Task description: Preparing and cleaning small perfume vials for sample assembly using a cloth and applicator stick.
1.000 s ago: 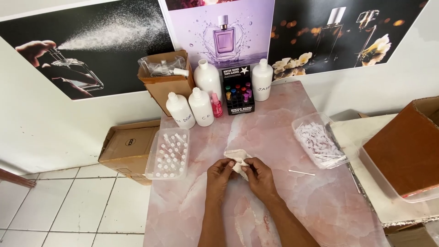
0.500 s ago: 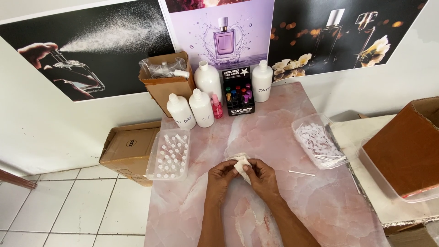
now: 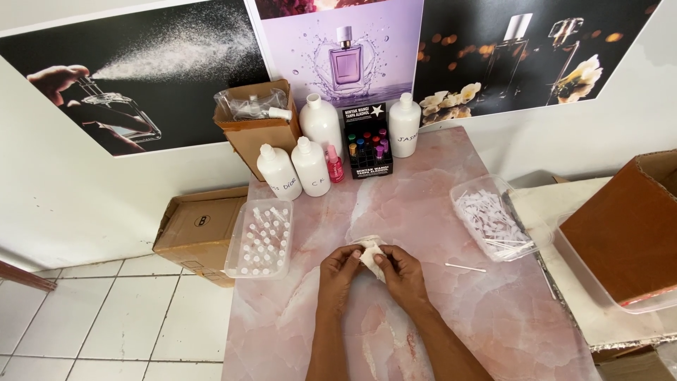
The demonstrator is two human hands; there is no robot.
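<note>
Both hands meet at mid tabletop (image 3: pixel 437 331), pink marble look. Left hand (image 3: pixel 338 271) and right hand (image 3: pixel 403 275) are closed narrow w/ fingertips pinching a small crumpled white tissue wad (image 3: pixel 369 252) between them, held just above the surface. Can't tell what's inside the wad, if anything. To do this well, judging by the grip: keep the pinch light, work the folds w/ thumbs, stay low over the tabletop. A cotton swab (image 3: pixel 465 267) lies just right of the right hand. Clear tray of small vials (image 3: pixel 259 240) sits near the left hand; clear tub of white paper strips (image 3: pixel 490 219) far right.
</note>
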